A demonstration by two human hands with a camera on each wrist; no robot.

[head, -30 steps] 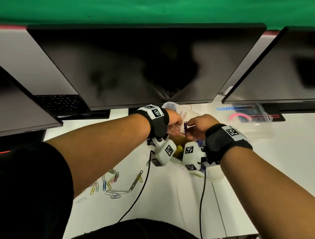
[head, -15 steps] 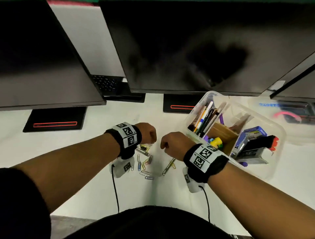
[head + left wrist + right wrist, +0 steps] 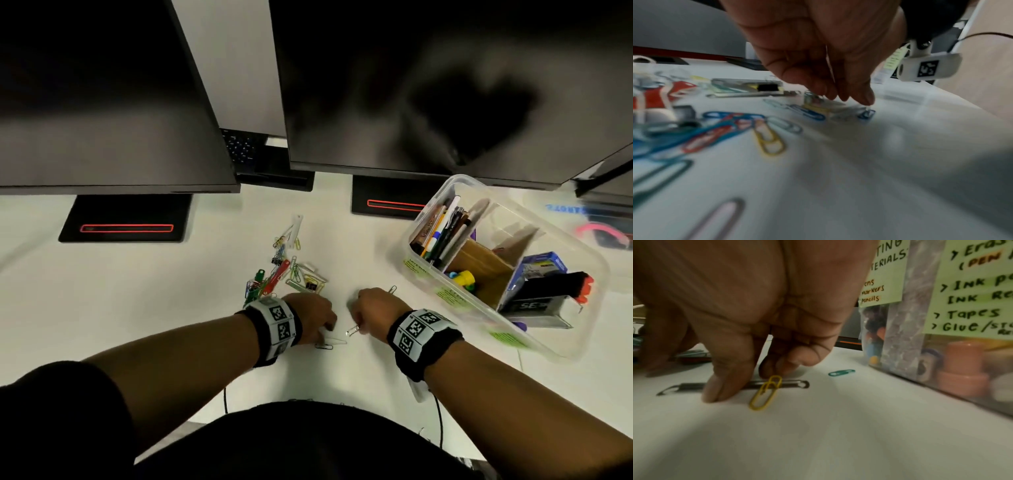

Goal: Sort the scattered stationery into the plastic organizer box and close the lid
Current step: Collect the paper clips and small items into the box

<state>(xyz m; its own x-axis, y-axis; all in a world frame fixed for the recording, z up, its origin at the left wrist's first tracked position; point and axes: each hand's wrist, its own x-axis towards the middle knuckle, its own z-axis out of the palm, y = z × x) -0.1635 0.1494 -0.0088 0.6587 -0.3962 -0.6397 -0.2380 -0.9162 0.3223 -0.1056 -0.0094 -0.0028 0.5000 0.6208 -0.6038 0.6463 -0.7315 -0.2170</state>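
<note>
The clear plastic organizer box (image 3: 442, 192) stands open on the right of the white desk, with pens, a yellow item and a stapler box inside. Coloured paper clips (image 3: 287, 270) lie scattered left of it. My left hand (image 3: 846, 97) has its fingertips bunched on the desk beside a small blue clip (image 3: 866, 114); blur hides whether it holds anything. My right hand (image 3: 748, 381) pinches a long grey paper clip (image 3: 795, 384) between thumb and finger, with a yellow clip (image 3: 765, 394) hooked on it. In the head view both hands (image 3: 313, 317) (image 3: 368, 310) rest knuckles-up near the desk's front.
Dark monitors (image 3: 411, 85) overhang the back of the desk, with their black bases (image 3: 126, 219) behind the clips. A green clip (image 3: 841, 372) lies between my right hand and the box wall, which carries handwritten green labels (image 3: 970, 288). A clear lid (image 3: 603, 233) lies far right.
Both hands left the box and came down onto the desk to its left, among the clips. The view swung from the box to the clips. The right hand has closed on the long clip.
</note>
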